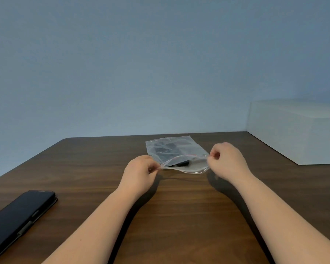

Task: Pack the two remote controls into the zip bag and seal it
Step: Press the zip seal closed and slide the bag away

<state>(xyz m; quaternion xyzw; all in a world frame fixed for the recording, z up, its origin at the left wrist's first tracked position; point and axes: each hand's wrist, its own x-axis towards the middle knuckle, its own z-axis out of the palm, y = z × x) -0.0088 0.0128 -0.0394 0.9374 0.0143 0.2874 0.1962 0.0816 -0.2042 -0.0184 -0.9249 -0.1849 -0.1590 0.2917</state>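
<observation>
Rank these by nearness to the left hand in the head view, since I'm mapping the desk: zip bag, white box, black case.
1. zip bag: pinched at its mouth by the left hand.
2. black case: lower left on the table.
3. white box: far right.

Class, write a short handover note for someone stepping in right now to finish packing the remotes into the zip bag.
Left hand: pinching the left corner of the bag mouth.
Right hand: pinching the right corner.
Bag lies on the table, its mouth facing the person and gaping open.
Remotes: dark shapes show inside the bag; a count of two looks likely but is blurred.
Done: packing, apparently.
Left: press the zip shut along its full length.
</observation>
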